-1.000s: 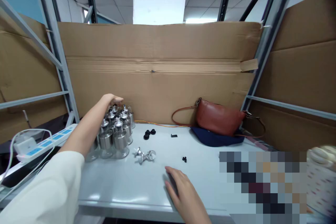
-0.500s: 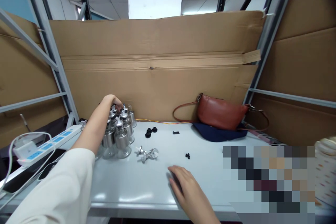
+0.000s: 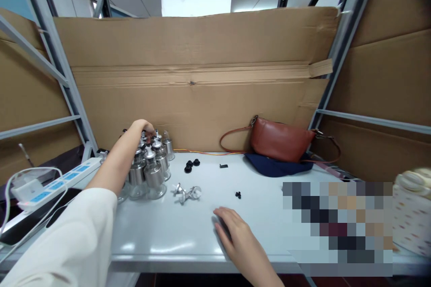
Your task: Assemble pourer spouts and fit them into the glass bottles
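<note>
Several small glass-and-metal bottles (image 3: 151, 168) stand in a cluster at the back left of the grey table (image 3: 188, 233). My left hand (image 3: 141, 128) reaches over the cluster, fingers curled down onto the cap of a bottle in the back row. My right hand (image 3: 232, 233) lies flat on the table near the front edge, fingers stretched out, holding nothing. Two loose silver metal caps (image 3: 186, 192) lie on the table just right of the bottles.
Black rubber rings (image 3: 190, 165) and small black bits (image 3: 238, 195) lie mid-table. A brown leather bag (image 3: 281, 140) on dark blue cloth sits at the back right. A white power strip (image 3: 50, 184) is at the left. Cardboard walls close off the back and sides. A patterned box (image 3: 412, 215) is at the far right.
My left hand's fingers have curled lower onto the back bottles. The right hand stays put on the table. The camera view has shifted slightly.
</note>
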`<state>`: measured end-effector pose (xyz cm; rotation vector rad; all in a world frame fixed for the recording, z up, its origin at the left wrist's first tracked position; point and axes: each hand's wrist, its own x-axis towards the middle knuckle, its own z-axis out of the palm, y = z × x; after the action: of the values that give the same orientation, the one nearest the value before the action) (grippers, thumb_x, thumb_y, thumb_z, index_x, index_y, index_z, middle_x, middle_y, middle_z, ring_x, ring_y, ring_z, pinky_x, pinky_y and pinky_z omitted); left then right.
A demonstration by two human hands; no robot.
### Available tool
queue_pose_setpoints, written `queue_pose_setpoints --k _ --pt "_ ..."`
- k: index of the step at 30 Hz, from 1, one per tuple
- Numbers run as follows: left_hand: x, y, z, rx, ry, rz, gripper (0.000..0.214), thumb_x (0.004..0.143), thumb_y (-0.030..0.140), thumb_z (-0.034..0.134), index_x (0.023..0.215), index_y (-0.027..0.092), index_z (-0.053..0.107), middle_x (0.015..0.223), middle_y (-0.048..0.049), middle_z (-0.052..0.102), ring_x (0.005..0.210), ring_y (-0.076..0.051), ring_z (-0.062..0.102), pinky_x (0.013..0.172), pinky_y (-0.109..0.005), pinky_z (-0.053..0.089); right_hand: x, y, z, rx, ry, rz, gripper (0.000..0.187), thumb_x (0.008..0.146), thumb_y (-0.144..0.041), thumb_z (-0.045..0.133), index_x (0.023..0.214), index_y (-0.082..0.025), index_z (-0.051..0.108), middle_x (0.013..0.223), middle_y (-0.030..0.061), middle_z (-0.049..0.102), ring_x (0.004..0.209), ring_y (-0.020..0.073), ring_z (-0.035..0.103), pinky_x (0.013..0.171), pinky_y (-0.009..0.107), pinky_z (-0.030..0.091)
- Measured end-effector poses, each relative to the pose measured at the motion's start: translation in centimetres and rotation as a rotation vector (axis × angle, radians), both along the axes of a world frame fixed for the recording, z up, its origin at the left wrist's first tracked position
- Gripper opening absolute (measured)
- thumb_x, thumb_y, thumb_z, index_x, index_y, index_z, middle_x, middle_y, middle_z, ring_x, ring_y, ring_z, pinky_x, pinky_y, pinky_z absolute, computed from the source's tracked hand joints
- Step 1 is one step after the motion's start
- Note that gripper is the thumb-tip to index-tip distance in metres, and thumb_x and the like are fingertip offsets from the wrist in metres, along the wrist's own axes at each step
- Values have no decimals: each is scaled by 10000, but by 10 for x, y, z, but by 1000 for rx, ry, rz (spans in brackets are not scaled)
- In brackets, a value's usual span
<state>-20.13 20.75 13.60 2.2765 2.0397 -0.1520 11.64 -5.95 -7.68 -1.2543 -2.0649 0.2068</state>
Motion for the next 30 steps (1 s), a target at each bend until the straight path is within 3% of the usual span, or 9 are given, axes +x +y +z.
queue_pose_setpoints --k 5,12,17,24,30 --pt "-2 3 4 -188 -7 155 324 908 408 541 995 105 619 929 -44 657 820 -164 642 744 -333 542 0 -1 1 -4 2 -1 253 907 -147 445 1116 -158 588 1106 132 682 1075 253 641 909 410 552" --pt "-5 5 40 -74 -65 193 281 828 359 574 831 99 680 631 -84 685 658 -197 662 671 -262 498 0 1 -2 1 12 -7 257 911 -156 433 1117 -155 587 1115 135 679 1076 254 640 912 425 550" --pt "-1 -8 86 48 -74 181 291 861 290 533 970 72 691 591 -60 682 606 -161 649 664 -224 485 0 1 -1 31 19 2 247 912 -159 432 1087 -164 607 1087 125 695 1054 251 653 897 415 557" --pt "-5 -53 171 178 -50 52 536 960 366 394 1245 -68 526 638 -28 676 670 -48 611 749 -176 419 0 4 -6 95 73 4 225 907 -166 446 1047 -183 621 1050 117 711 1004 244 675 870 390 566" --pt "-8 -109 232 295 -28 25 629 872 448 439 1213 -64 567 810 -77 692 795 -155 678 803 -251 418 2 5 -8 85 51 11 223 906 -184 455 1050 -171 624 1058 127 711 1007 258 674 875 411 562"
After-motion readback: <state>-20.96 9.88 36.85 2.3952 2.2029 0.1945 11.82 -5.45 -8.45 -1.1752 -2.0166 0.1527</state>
